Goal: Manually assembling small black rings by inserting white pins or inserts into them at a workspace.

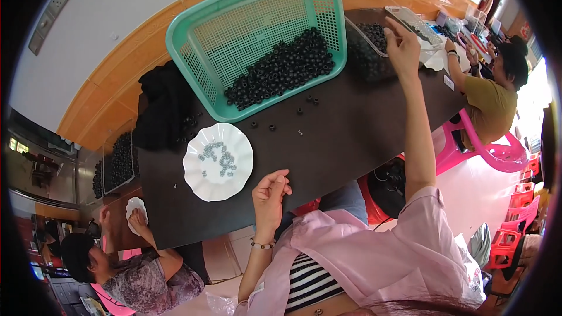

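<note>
Hovering at the two o'clock side of the table [345, 134], the right hand [403, 48] overlaps the rim of a clear plastic bin [364, 59] full of black pieces; whether it touches the bin, I cannot tell. Its fingers are loosely spread, with a gap between thumb and index finger. The left hand [271, 194] is raised near the table's six o'clock edge, fingers curled and thumb pressed against the index finger; anything small pinched there is too fine to make out.

The green mesh basket [240, 29] stands toward twelve o'clock, with hollow black cylindrical pieces [281, 73] heaped toward its four o'clock side. A few more lie loose on the table just beyond its six o'clock rim. At the left hand's ten o'clock sits a white scalloped plate [218, 191] bearing small translucent pieces [225, 161]. Black cloth [161, 105] lies at the basket's eight o'clock. One co-worker [500, 85] sits toward three o'clock; another [140, 275], at eight o'clock, has a hand on a white dish [133, 205].
</note>
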`<state>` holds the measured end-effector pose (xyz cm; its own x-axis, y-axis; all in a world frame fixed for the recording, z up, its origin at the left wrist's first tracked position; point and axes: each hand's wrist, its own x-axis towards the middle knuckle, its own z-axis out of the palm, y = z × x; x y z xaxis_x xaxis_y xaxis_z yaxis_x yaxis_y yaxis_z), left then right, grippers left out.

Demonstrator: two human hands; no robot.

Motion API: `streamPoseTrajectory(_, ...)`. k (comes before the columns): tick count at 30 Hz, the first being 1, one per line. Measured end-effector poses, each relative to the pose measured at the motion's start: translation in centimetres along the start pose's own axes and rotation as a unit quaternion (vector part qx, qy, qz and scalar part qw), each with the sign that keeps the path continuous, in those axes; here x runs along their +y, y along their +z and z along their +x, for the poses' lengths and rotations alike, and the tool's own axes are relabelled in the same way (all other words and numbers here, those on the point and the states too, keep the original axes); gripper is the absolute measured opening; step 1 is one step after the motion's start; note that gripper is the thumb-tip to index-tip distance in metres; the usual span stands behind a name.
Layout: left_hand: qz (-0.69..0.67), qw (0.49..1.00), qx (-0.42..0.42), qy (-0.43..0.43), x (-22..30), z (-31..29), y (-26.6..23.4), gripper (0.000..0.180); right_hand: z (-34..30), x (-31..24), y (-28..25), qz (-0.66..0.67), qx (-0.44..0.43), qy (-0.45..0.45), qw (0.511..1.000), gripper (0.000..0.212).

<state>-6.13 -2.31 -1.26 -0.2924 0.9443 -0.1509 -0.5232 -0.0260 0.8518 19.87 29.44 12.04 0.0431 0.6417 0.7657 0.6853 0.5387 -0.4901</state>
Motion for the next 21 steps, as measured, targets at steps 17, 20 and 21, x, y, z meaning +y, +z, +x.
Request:
streamPoseTrajectory(17, -0.023, 0.999, -0.025, 0.001, 0.2, 0.0, -0.3, 0.018, -14.5, -6.4, 4.7, 0.096, -0.299, -0.016, 0.949, 0.013)
streamPoseTrajectory(20, -0.031, 0.999, -0.030, 0.000, 0.2, 0.0, -0.5, 0.018, -14.3, -5.8, 5.1, 0.071, -0.297, -0.011, 0.952, 0.018)
streamPoseTrajectory(21, -0.031, 0.999, -0.031, -0.001, 0.2, 0.0, -0.4, 0.018, -14.4, -5.5, 5.3, 0.070, -0.299, -0.011, 0.952, 0.018)
